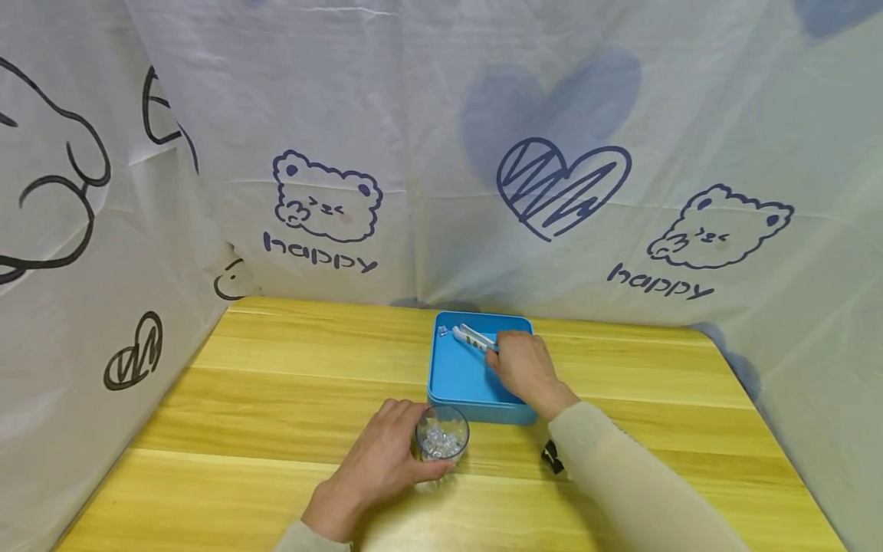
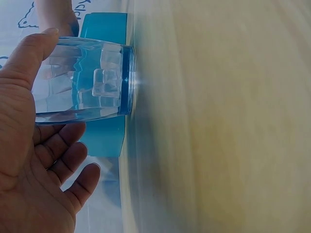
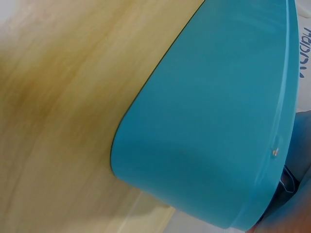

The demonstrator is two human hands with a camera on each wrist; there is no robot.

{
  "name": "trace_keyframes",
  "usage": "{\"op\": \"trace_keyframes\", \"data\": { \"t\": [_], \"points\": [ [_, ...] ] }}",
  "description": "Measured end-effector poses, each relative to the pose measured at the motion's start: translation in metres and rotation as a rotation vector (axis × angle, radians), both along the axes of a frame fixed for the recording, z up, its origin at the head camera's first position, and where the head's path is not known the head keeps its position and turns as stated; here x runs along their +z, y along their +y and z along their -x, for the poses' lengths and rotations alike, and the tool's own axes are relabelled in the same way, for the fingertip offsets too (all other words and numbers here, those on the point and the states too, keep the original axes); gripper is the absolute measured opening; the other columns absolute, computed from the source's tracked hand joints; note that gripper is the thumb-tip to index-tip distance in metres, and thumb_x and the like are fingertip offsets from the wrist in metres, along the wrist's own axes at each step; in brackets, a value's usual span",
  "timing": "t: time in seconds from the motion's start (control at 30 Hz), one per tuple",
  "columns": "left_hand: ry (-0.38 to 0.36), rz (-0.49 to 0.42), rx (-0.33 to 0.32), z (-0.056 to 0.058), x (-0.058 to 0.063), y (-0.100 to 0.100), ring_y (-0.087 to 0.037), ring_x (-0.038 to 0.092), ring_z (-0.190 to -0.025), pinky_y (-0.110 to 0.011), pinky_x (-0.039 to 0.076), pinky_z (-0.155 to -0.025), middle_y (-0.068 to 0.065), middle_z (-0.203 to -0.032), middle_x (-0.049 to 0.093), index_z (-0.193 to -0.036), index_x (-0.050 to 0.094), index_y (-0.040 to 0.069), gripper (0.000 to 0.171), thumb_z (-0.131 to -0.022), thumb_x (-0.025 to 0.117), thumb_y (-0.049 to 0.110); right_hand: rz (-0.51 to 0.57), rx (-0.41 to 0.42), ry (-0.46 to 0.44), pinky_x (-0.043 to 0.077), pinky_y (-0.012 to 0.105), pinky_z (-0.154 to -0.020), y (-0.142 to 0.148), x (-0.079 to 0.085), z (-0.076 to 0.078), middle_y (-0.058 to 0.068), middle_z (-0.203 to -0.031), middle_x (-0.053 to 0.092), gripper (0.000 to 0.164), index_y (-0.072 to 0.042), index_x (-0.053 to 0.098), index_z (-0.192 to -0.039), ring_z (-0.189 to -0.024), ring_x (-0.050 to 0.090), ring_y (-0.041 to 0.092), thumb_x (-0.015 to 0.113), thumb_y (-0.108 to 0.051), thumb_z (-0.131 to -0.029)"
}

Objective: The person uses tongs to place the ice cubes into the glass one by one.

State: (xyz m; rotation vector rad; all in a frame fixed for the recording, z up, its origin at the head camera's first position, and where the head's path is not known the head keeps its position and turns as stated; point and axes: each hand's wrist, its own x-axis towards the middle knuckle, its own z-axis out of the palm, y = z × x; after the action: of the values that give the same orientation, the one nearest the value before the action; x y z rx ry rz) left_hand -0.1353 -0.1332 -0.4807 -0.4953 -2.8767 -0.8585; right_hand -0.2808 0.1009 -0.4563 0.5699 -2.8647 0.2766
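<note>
My left hand holds a clear drinking glass that stands upright on the table, its thumb on the near side. Several clear cubes lie at the bottom of this glass. Just behind it is a shallow blue box, open at the top. My right hand reaches over the box and grips white tongs. The tongs' tips point at a single clear cube in the far left corner. In the right wrist view, the box wall hides most of that hand and the tongs.
A small black object lies on the wooden table, partly covered by the right sleeve. Behind the table hangs a white cloth with printed bears and hearts, and cloth also closes off both sides.
</note>
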Motion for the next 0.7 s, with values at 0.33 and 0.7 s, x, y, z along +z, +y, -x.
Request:
{"op": "trace_keyframes", "data": {
  "t": [0.33,0.7],
  "points": [
    [-0.005,-0.008,0.001,0.0001,-0.0004,-0.0001,-0.014,0.054,-0.107,-0.04,0.052,-0.099,0.001,-0.119,0.068,-0.133,0.065,0.011,0.077,-0.076,0.09,0.057,0.001,-0.007,-0.02,0.048,0.044,-0.071,0.002,0.0018,-0.0016,0.003,-0.065,0.047,0.034,-0.013,0.052,-0.071,-0.061,0.045,0.021,0.064,-0.02,-0.101],
    [-0.006,0.0,0.001,0.0003,0.0,-0.0005,-0.014,0.054,-0.107,-0.04,0.052,-0.098,0.002,-0.118,0.067,-0.132,0.065,0.012,0.076,-0.076,0.09,0.057,0.017,0.034,0.008,0.039,0.036,-0.062,0.0099,0.0064,-0.0099,0.004,-0.065,0.047,0.034,-0.012,0.052,-0.071,-0.06,0.043,0.021,0.066,-0.019,-0.1]
  ]
}}
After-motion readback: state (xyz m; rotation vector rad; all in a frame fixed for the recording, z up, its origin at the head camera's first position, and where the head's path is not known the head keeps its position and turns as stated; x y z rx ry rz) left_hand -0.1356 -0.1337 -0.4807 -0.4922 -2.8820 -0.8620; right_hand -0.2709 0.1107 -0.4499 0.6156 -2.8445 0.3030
